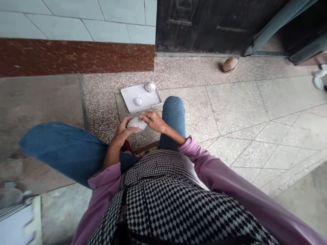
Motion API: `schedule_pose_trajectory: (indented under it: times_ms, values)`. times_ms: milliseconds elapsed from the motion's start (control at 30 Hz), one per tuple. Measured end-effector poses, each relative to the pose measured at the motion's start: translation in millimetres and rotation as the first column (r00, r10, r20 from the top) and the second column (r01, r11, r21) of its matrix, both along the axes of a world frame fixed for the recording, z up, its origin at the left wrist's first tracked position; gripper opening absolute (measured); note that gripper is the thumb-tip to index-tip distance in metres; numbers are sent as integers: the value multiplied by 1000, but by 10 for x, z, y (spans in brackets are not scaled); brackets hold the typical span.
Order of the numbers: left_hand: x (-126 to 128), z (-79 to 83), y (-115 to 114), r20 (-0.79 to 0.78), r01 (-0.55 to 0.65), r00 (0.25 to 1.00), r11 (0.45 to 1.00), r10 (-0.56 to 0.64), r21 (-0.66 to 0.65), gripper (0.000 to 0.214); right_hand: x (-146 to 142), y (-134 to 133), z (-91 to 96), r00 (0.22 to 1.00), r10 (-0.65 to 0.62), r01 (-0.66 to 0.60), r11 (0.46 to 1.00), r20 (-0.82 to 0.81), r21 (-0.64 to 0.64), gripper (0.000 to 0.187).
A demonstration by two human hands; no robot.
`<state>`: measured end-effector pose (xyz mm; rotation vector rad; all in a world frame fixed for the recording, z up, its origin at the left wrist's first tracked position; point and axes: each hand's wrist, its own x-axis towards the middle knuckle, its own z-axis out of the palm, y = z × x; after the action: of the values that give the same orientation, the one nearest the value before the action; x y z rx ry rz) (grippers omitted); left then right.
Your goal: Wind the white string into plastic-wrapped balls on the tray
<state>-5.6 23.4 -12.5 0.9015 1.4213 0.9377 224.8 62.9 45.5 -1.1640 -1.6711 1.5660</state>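
I sit with my knees apart over a speckled floor. My left hand [122,131] cups a white ball of thread [136,124] from the left. My right hand [153,120] pinches at the top right of that same ball, fingers curled. Just beyond my hands a white tray [129,100] lies on the floor. It holds two smaller white thread balls, one [150,87] at its far corner and one [138,101] near its middle, with a thin strand trailing between them.
A dark door [204,23] and a red-brown wall skirting [76,56] stand ahead. A tan rounded object [230,64] lies by the door. White items sit at the far right edge [320,78]. A white box-like thing [17,224] is at lower left.
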Motion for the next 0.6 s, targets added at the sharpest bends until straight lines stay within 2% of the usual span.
schedule_pose_trajectory:
  times_ms: [100, 167, 300, 400, 500, 600]
  values:
    - [40, 103, -92, 269, 46, 963, 999, -38, -24, 78, -5, 233, -94, 996, -82, 83, 994, 21, -73, 60]
    - [56, 128, -136, 350, 30, 936, 999, -19, -27, 79, -75, 244, -211, 991, -130, 129, 979, 7, -158, 64]
    - [81, 91, -174, 322, 18, 947, 999, 0, -52, 87, -226, 79, -423, 962, -271, 257, 929, -16, -265, 68]
    - [107, 54, -176, 267, 7, 963, 994, 22, -106, 92, -233, 10, -479, 949, -316, 300, 907, -4, -295, 71]
    - [131, 49, -182, 243, 65, 970, 988, -28, -143, 90, -163, 36, -482, 961, -275, 263, 916, 3, -302, 69]
    - [137, 73, -191, 287, 151, 952, 979, -107, -137, 80, -113, 83, -505, 981, -196, 190, 946, 3, -263, 69]
